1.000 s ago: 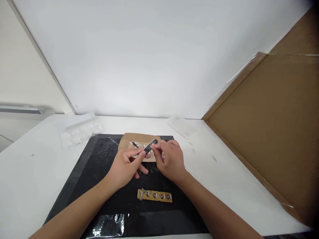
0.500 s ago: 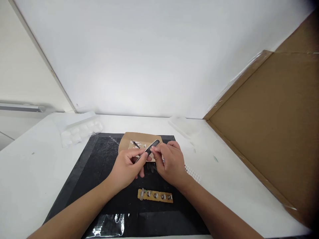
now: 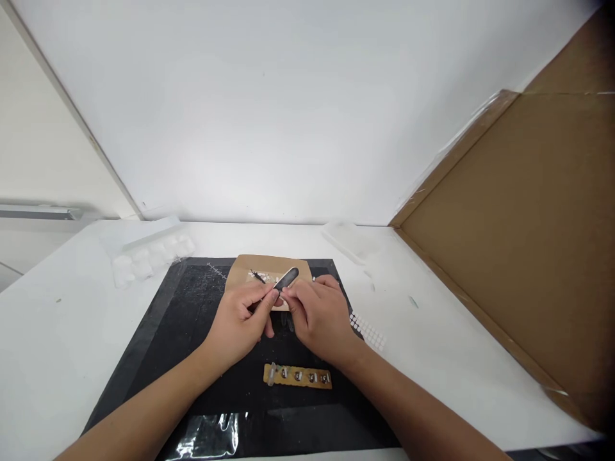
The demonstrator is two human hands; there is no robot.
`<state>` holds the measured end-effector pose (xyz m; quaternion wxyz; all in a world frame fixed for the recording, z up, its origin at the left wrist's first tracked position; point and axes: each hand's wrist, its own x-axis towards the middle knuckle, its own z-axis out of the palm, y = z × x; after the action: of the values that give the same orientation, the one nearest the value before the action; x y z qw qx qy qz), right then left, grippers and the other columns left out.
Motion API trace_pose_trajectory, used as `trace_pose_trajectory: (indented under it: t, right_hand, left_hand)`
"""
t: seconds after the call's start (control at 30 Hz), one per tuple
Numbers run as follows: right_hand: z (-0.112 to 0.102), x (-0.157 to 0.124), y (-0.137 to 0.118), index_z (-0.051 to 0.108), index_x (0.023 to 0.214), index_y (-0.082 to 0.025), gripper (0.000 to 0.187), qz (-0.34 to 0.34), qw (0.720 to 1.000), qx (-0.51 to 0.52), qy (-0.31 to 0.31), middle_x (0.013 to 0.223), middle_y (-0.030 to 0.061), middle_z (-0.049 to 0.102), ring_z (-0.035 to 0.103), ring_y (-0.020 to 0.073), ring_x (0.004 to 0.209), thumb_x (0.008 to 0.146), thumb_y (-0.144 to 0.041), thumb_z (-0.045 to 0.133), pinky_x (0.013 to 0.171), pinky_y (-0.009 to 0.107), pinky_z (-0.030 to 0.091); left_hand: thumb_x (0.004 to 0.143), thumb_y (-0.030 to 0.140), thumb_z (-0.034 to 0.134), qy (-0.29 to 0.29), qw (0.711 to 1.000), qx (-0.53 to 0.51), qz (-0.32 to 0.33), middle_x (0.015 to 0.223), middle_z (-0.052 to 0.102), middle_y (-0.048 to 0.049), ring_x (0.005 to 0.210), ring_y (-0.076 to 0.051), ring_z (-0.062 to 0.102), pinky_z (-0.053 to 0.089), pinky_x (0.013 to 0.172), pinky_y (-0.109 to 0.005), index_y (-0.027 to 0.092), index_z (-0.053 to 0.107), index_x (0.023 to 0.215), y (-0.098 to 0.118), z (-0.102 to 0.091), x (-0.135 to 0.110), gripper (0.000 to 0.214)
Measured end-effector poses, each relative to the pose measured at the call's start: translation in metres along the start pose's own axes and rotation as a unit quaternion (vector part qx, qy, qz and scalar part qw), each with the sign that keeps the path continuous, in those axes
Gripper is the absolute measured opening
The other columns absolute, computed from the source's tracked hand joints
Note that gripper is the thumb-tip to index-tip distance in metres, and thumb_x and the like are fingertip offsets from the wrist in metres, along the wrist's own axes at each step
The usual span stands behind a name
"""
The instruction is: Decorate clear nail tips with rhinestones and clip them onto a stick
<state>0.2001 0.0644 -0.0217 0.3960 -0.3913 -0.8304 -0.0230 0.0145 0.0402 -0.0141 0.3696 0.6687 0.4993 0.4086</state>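
Observation:
My left hand (image 3: 243, 317) is closed, pinching a dark nail file (image 3: 288, 278) with a pale edge; the file slants up to the right. Close against the file, my right hand (image 3: 319, 314) has its thumb and forefinger pressed together. Whatever sits between those fingertips is too small to make out. Behind both hands lies a tan card or tray (image 3: 240, 272) with small white pieces and a dark thin item on it. Clear slivers (image 3: 287, 320) show on the mat just below the fingers. Nearer to me rests a yellowish strip (image 3: 298, 376) with several shiny round studs.
A black mat (image 3: 230, 397) covers the middle of the white table. A sheet of small white tabs (image 3: 369, 331) lies at its right. Clear plastic packs (image 3: 154, 253) stand back left, a translucent tray (image 3: 343, 242) back right. A cardboard panel (image 3: 509, 224) rises at right.
Both hands have shifted slightly left with the view. The right fingertips have slid down along the file toward the left thumb, leaving more of its upper end showing.

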Motion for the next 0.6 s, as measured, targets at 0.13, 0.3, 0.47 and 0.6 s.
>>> trace_pose_trajectory:
  t: [0.13, 0.3, 0.47, 0.6]
  right_hand:
    - [0.0028, -0.0002, 0.0009, 0.055, 0.081, -0.021, 0.022, 0.016, 0.999, -0.037, 0.028, 0.070, -0.0015, 0.068, 0.056, 0.0145, 0.059, 0.104, -0.023, 0.054, 0.070, 0.034, 0.032]
    - [0.0040, 0.0009, 0.0034, 0.055, 0.080, -0.021, 0.025, -0.014, 0.998, -0.059, 0.024, 0.071, -0.0002, 0.069, 0.059, 0.0151, 0.062, 0.105, -0.024, 0.052, 0.066, 0.034, 0.029]
    - [0.0044, 0.0030, 0.0065, 0.054, 0.081, -0.021, 0.024, -0.013, 0.998, -0.058, 0.033, 0.071, 0.0005, 0.071, 0.061, 0.0159, 0.063, 0.105, -0.024, 0.052, 0.067, 0.034, 0.030]
    - [0.0036, 0.0025, 0.0066, 0.054, 0.082, -0.021, 0.022, -0.026, 0.996, -0.072, 0.049, 0.073, 0.0005, 0.071, 0.061, 0.0148, 0.062, 0.104, -0.021, 0.054, 0.067, 0.035, 0.030]
  left_hand:
    - [0.104, 0.040, 0.054, 0.018, 0.999, 0.033, 0.026, 0.053, 0.065, 0.0021, 0.039, -0.009, 0.054, 0.043, 0.043, -0.020, 0.017, 0.077, 0.089, 0.0008, -0.0028, -0.0005, 0.036]
    - [0.104, 0.038, 0.054, 0.016, 0.999, 0.031, 0.039, 0.053, 0.066, 0.0026, 0.038, -0.009, 0.053, 0.043, 0.044, -0.021, 0.018, 0.077, 0.088, 0.0012, -0.0027, 0.0005, 0.035]
    - [0.103, 0.039, 0.054, 0.022, 0.999, 0.023, 0.027, 0.050, 0.064, 0.0031, 0.034, -0.008, 0.049, 0.040, 0.041, -0.021, 0.018, 0.075, 0.083, 0.0042, -0.0029, 0.0006, 0.036]
    - [0.103, 0.039, 0.053, 0.012, 0.999, 0.006, 0.030, 0.051, 0.064, 0.0020, 0.036, -0.008, 0.051, 0.039, 0.040, -0.021, 0.017, 0.074, 0.082, 0.0065, -0.0032, -0.0014, 0.037]
